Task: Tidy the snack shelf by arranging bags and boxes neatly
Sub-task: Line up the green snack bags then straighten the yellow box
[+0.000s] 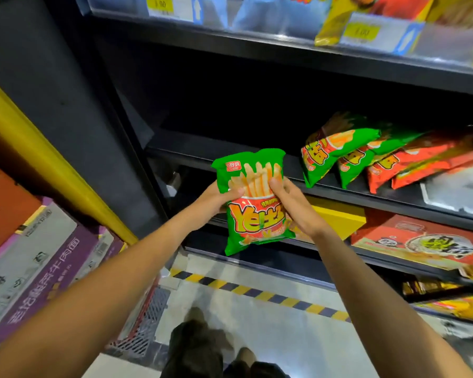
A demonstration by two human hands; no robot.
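I hold a green bag of fry snacks [253, 211] upright in front of the black middle shelf [191, 155]. My left hand [216, 199] grips its left edge, thumb on the front. On the bag's right side my right hand [292, 205] grips it, thumb pressed on the fries picture. Two more green bags [331, 154] and two red bags [421, 162] lean in a row on the shelf to the right.
The shelf's left part is dark and bare. A red noodle carton [421, 241] and a yellow box [339, 218] sit on the shelf below. Purple cartons [47, 263] stack at the left by a yellow post [47, 170]. Hazard tape [257, 291] crosses the floor.
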